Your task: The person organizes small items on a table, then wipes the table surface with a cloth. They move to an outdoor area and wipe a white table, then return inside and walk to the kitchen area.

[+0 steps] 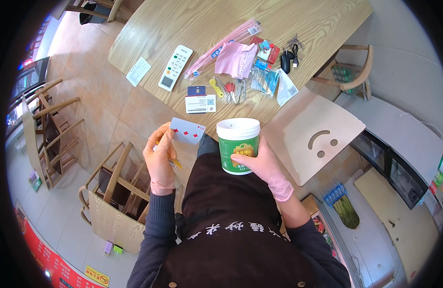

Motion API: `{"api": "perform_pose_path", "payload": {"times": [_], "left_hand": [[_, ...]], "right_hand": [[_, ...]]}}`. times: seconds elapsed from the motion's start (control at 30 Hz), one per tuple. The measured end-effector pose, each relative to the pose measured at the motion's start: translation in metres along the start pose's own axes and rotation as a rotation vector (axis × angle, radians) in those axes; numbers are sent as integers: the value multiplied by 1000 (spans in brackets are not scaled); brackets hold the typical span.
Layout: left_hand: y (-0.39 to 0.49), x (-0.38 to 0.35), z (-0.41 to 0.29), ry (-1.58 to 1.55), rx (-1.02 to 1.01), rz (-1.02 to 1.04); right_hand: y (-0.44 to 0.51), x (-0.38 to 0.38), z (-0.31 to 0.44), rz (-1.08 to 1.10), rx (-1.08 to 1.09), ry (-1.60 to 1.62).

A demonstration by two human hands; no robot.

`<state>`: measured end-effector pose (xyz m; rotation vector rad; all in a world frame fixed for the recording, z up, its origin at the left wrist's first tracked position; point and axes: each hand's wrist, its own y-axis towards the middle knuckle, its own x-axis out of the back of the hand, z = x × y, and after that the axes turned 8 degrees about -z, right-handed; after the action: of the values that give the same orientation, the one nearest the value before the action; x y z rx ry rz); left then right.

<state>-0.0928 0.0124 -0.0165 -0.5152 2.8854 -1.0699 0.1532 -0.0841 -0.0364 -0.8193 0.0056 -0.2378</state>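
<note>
My gloved left hand [159, 162] pinches a playing card [187, 132], a diamond card with red pips, between thumb and fingers. A thin yellow object [176, 163] also shows under that palm; its kind is hard to tell. In my gloved right hand [266, 167] is a green plastic tub [227, 154] with a white rim, upright and uncovered, its thumb across the label. The tub is above my lap, just off the near table edge. Only part of its inner wall shows, and its bottom is hidden.
Across the wooden table [160, 32] lie a remote control [175, 67], printed cards [201, 104], a pink cloth [233, 59], pink wrapped sticks [221, 48], red-handled scissors [230, 88], a yellow peeler-like tool [216, 88] and a black cable [295, 54]. A wooden chair [326, 138] stands at right.
</note>
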Motion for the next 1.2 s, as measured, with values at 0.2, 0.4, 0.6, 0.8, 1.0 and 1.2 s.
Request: {"api": "perform_pose_path", "payload": {"times": [0.2,0.4,0.6,0.8,1.0,1.2], "left_hand": [[7,-7,4,70,-99,-62],[22,-20,13,115,-36,-28],[40,-43,33,163,30,85],[48,-31,41,108,43,39],[54,1,42,-342,278,167],[59,35,64,-857,593,255]], "right_hand": [[-11,-1,-12,-114,199,-224],[-17,-3,-19,-166,375,-206],[-16,-5,-20,-167,444,-161],[-15,-6,-14,-139,470,-153],[-16,-8,-9,-10,361,-96],[-17,-16,-5,194,336,-169]]}}
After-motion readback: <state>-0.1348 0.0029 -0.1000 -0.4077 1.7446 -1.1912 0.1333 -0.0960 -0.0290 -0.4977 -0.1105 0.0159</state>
